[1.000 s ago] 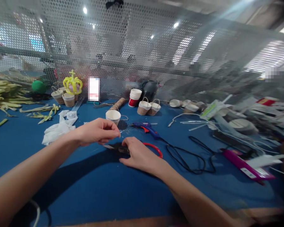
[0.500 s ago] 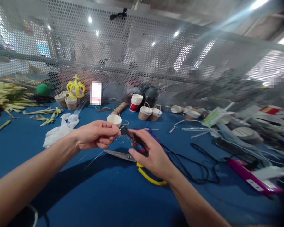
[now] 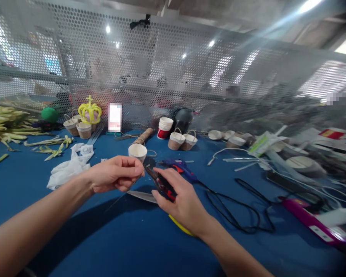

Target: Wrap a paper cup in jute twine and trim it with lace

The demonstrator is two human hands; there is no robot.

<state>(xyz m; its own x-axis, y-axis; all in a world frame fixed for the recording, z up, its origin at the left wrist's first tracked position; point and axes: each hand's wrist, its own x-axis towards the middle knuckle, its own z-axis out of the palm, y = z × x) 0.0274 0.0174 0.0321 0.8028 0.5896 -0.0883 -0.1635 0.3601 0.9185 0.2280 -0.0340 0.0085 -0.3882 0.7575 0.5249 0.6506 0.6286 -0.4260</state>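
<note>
My left hand (image 3: 118, 173) is closed in a pinch, its fingertips just left of the pliers' jaws. A thin wire (image 3: 115, 202) shows faintly below it; the pinched part is hidden by the fingers. My right hand (image 3: 184, 200) is wrapped round pliers (image 3: 158, 181) with dark jaws and red-and-black handles. A tiny pale bit shows at the jaws. Under my right hand lie scissors (image 3: 142, 196) with yellow handles, partly covered. A small white-lined paper cup (image 3: 137, 151) stands right behind my fingertips. Beyond the pliers lies a blue glue gun (image 3: 181, 168).
Small handled baskets (image 3: 176, 141) and stacked paper cups (image 3: 165, 128) stand at the back before a perforated metal screen (image 3: 144, 69). White tissue (image 3: 66, 173) lies left. A black cord (image 3: 233, 215) loops right, near a purple power strip (image 3: 314, 221) and clutter.
The pliers have tilted and come slightly apart from my left fingertips, where a short strand bridged them before. My right hand is a little lower; the view has shifted slightly.
</note>
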